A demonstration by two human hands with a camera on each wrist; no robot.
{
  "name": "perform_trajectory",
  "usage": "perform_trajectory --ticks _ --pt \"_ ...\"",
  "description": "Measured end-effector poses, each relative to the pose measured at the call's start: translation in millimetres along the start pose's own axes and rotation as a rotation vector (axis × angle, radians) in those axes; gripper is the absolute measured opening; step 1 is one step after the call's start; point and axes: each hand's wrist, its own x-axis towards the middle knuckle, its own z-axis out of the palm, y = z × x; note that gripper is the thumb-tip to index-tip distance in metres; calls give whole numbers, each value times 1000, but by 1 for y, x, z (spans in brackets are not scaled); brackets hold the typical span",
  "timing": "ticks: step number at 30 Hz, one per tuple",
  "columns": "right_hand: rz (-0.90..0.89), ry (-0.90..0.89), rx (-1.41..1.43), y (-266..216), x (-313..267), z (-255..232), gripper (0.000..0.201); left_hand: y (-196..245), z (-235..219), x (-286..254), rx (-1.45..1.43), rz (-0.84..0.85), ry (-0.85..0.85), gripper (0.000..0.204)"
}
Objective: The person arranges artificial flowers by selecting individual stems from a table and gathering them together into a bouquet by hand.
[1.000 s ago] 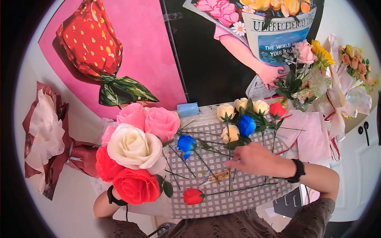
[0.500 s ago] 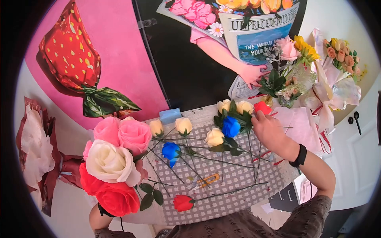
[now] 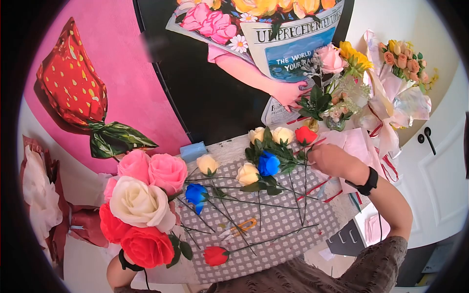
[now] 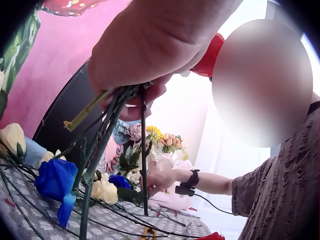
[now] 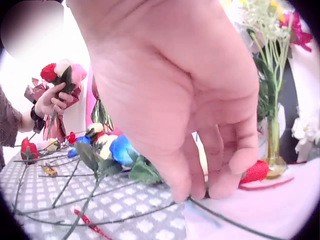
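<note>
In the left wrist view my left hand (image 4: 150, 50) grips a bundle of green stems (image 4: 107, 122). Its bouquet of large artificial roses, with a white rose (image 3: 141, 200) among pink and red ones, hides most of that hand in the head view. At the back right of the table, my right hand (image 3: 328, 160) has its fingers pointing down, and its fingertips pinch a thin green stem (image 5: 225, 220). A small red rose (image 3: 306, 136) is just beyond these fingers. Cream roses (image 3: 247, 174) and a blue rose (image 3: 268, 163) lie to their left.
Another blue rose (image 3: 196, 195), a red rose (image 3: 216, 255) and orange-handled snips (image 3: 243, 226) lie on the checked cloth (image 3: 288, 239). Behind the right hand are pink wrapping paper (image 3: 359, 144) and flowers in a glass vase (image 3: 335, 123). Paintings lean at the back.
My right hand has moved from the middle of the cloth to the back right, beside the small red rose. The left hand keeps holding the bouquet. The head view has shifted to the right.
</note>
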Motion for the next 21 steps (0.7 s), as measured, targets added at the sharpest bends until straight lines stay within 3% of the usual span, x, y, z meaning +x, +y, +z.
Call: perform_trajectory --ticks 4,6,7,9,13,15,17,21 --pt "-66 -73 104 16 0 -15 9 -1 7 4 -66 -51 -26 7" --pt "-185 203 148 16 -9 -45 8 -1 11 6 -98 -75 -35 7" --pt "-183 205 146 7 -14 -64 8 -1 12 7 -113 -86 -39 8" --pt "98 67 573 -18 -19 -96 7 -1 15 8 -146 -106 -45 8" --pt "-143 209 1027 -62 -17 -74 11 2 18 4 -209 -130 -37 9" --pt "-146 228 1004 -95 -17 -69 12 8 15 -2 -235 -132 -17 9" --pt "-241 328 785 -124 -15 -69 12 16 9 -12 -259 -115 21 9" --pt "-438 393 785 -163 1 -53 11 41 -6 -35 -299 -49 98 10"
